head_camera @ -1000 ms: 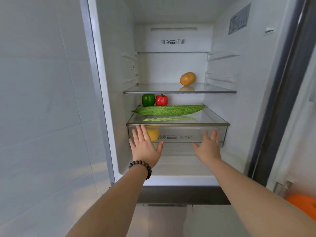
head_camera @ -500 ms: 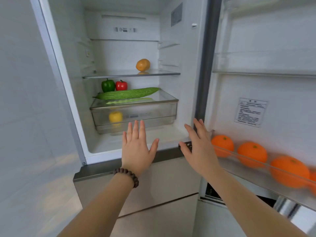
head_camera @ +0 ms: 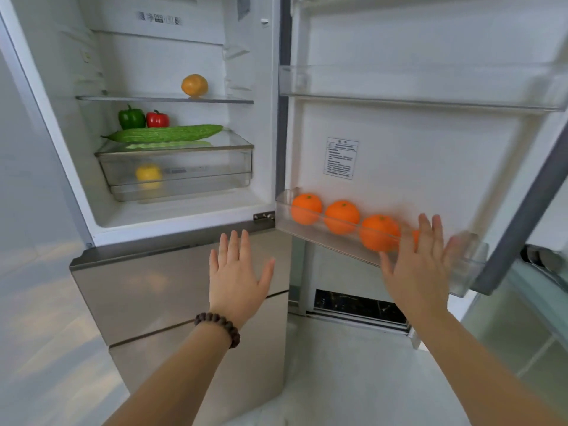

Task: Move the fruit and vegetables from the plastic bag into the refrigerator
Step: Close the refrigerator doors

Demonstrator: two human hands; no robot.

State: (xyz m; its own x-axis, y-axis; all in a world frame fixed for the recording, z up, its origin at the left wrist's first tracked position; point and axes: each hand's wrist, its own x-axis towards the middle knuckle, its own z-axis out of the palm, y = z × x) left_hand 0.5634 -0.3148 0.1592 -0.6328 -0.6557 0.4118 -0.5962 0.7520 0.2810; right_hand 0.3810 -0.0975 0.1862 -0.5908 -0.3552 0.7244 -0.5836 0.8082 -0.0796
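The refrigerator (head_camera: 172, 216) stands open. An orange-yellow fruit (head_camera: 194, 85) rests on its upper glass shelf. Below lie a green pepper (head_camera: 131, 117), a red pepper (head_camera: 157, 119) and a long bitter gourd (head_camera: 166, 133) on the drawer's lid. A yellow fruit (head_camera: 148, 174) shows through the clear drawer (head_camera: 215, 167). Several oranges (head_camera: 341, 216) sit in the lower door bin (head_camera: 307, 229). My left hand (head_camera: 236, 278) hovers open before the lower cabinet front. My right hand (head_camera: 421, 265) is spread open in front of the door bin, covering one orange. No plastic bag is visible.
The open refrigerator door (head_camera: 415, 149) stretches across the right, with a clear upper door shelf (head_camera: 430, 87) that holds nothing. Steel-fronted lower drawers (head_camera: 147, 296) sit beneath the open compartment. A white tiled wall (head_camera: 27, 241) is on the left.
Both hands have pulled back from the clear drawer front. My view has swung right and down, revealing the door and its oranges. My right hand has moved right to the door bin.
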